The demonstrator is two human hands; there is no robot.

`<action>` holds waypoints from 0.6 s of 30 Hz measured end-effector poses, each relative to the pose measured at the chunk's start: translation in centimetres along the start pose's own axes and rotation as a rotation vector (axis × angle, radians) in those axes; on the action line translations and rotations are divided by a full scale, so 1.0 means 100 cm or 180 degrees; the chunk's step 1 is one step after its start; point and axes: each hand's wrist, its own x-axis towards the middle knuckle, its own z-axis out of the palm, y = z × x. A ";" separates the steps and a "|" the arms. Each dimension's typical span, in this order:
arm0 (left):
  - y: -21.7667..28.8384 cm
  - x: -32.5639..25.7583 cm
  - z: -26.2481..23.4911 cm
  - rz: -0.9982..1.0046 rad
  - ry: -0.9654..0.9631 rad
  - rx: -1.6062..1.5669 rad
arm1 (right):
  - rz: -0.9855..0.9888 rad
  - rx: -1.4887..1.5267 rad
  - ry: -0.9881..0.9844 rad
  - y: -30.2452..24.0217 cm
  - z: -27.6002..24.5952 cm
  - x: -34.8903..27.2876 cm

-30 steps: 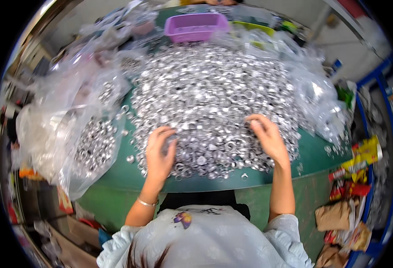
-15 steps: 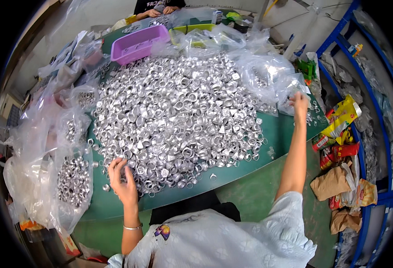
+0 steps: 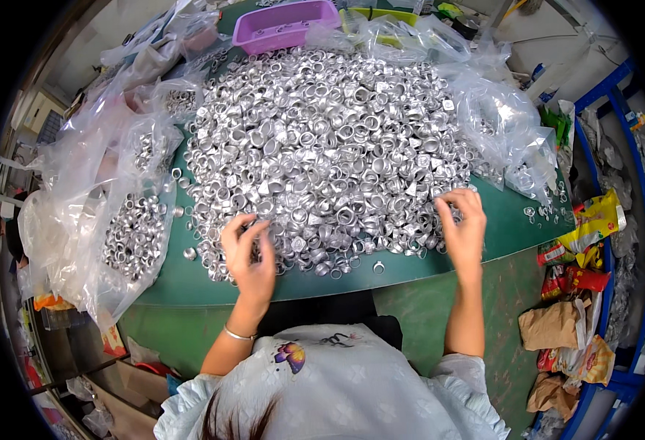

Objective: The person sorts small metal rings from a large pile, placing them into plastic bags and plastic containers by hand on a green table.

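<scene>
A broad heap of silver metal rings (image 3: pixel 322 154) covers the middle of the green table (image 3: pixel 190 290). My left hand (image 3: pixel 250 257), with a bangle on its wrist, hovers over the heap's near left edge. Its fingers are bent and apart, and nothing shows between them. At the near right edge of the heap is my right hand (image 3: pixel 463 227), thumb held away from its curved fingers, with nothing visible in it. A single ring (image 3: pixel 379 268) lies by itself near the table's front edge, between my hands.
Clear plastic bags (image 3: pixel 80 220) holding more rings line the left side, and another bag (image 3: pixel 506 121) sits at the right. A purple basin (image 3: pixel 286 29) and a yellow-green tray (image 3: pixel 381 16) stand behind the heap. Snack packets (image 3: pixel 594 220) and a blue rack (image 3: pixel 641 154) are at the right.
My right hand has come back from the bag at the far right to the heap's near right edge. My left hand has shifted slightly right. The view has tilted nearer.
</scene>
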 end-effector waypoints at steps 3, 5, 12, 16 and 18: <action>0.016 -0.002 0.014 0.0121 -0.0266 -0.0111 | -0.0140 -0.0842 0.0353 -0.022 0.030 0.006; 0.024 0.003 0.020 0.0156 -0.0444 -0.0308 | -0.0223 -0.1454 0.0308 -0.022 0.048 0.011; 0.023 0.009 0.019 0.0174 -0.0720 -0.0103 | 0.0311 -0.0328 0.0425 -0.007 0.052 0.008; 0.026 0.027 0.035 0.0497 -0.0805 -0.0214 | 0.0311 0.0391 0.0585 -0.001 0.051 0.009; 0.031 0.040 0.050 0.0748 -0.1034 -0.0290 | 0.0526 0.1189 0.0653 0.001 0.051 0.012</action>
